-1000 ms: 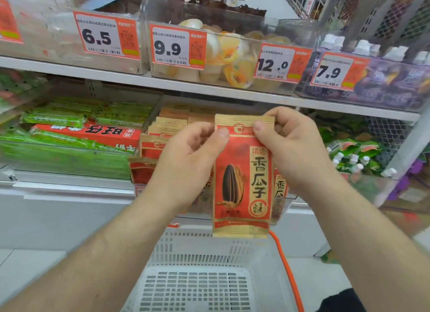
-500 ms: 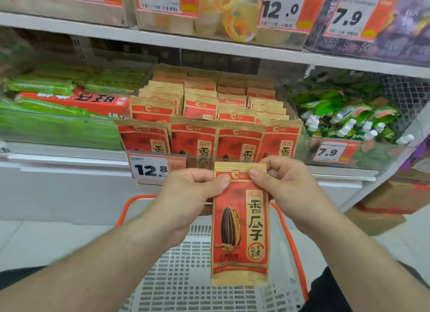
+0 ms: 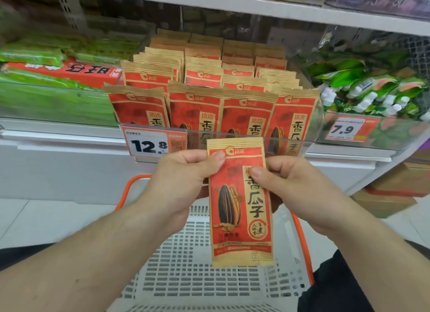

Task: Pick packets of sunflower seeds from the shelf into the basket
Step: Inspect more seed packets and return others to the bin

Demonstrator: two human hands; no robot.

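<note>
A red and tan sunflower seed packet (image 3: 239, 209) hangs upright in front of me, above the white slotted basket (image 3: 186, 265). My left hand (image 3: 183, 172) pinches its upper left edge with thumb on the front. My right hand (image 3: 286, 179) pinches its upper right side, thumb across the print. Several rows of the same packets (image 3: 209, 97) stand in a clear bin on the shelf behind, above a 12.8 price tag (image 3: 149, 145).
The basket has an orange handle (image 3: 302, 242) rising on both sides. Green packets (image 3: 46, 79) and a red box (image 3: 69, 71) fill the bin to the left. Green pouches (image 3: 363, 86) sit to the right over a 7.9 tag. Cardboard boxes (image 3: 395, 190) lie on the floor at right.
Both hands have lowered the packet from shelf height down over the basket. The view has tilted down, so more of the basket shows.
</note>
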